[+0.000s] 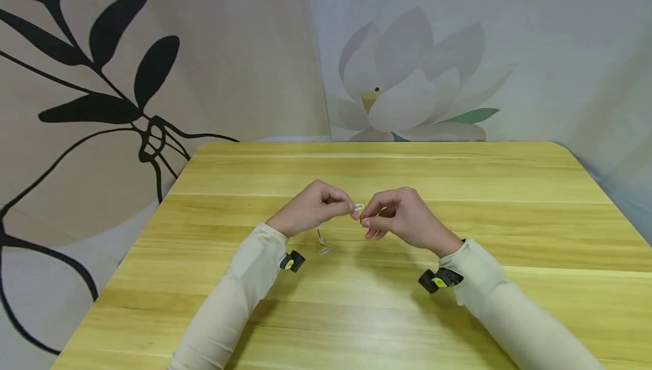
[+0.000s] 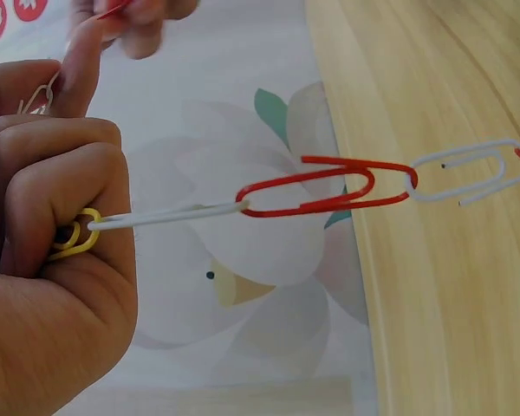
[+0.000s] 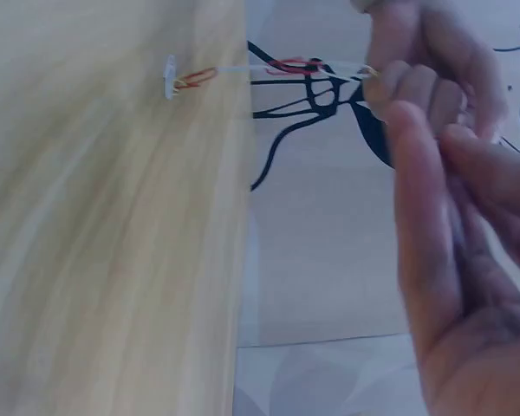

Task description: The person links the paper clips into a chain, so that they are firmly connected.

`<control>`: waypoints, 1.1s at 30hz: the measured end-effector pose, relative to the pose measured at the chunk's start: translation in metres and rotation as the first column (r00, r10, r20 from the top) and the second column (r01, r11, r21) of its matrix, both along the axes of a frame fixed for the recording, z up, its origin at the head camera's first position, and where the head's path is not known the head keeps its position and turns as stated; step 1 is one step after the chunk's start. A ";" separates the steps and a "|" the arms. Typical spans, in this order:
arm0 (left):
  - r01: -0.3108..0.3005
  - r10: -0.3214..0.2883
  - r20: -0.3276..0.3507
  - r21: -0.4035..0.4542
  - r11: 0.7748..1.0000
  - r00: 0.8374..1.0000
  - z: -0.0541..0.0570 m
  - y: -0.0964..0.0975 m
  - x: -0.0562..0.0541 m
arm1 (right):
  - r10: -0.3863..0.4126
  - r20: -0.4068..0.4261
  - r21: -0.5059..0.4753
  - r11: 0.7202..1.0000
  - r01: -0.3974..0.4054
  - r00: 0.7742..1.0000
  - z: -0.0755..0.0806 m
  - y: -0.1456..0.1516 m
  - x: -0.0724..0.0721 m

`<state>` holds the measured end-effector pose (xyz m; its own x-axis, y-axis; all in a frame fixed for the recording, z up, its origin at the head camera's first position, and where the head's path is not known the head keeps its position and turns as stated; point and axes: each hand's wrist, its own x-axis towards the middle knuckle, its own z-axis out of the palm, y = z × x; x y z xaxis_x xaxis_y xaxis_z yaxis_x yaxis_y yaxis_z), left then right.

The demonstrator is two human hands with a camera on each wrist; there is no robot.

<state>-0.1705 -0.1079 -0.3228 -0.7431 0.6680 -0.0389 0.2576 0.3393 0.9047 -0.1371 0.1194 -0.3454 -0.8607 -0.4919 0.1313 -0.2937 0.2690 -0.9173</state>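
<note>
My left hand (image 1: 323, 209) pinches a white paper clip (image 1: 359, 206) between thumb and forefinger, its end poking out toward the right hand. A yellow paper clip (image 2: 90, 230) sits in the left hand's curled fingers. From it hangs a linked chain: a white clip (image 2: 169, 215), a red clip (image 2: 329, 188) and another white clip (image 2: 472, 171). The chain's lower end (image 1: 325, 250) lies on the table. Close beside the left fingertips, my right hand (image 1: 407, 217) pinches a red paper clip (image 2: 114, 9), mostly covered by its fingers. Whether the red clip touches the pinched white one, I cannot tell.
Both hands are above a wood-grain table (image 1: 356, 313). Black wrist cameras (image 1: 292, 261) are strapped over the pale sleeves. Behind the table hangs a backdrop printed with a lotus (image 1: 412, 76) and dark leaves (image 1: 117, 28).
</note>
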 end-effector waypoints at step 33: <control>-0.025 0.019 0.065 0.079 0.997 0.998 0.006 0.005 0.004 | -0.180 -0.431 0.005 0.979 0.202 0.884 0.002 -0.003 0.004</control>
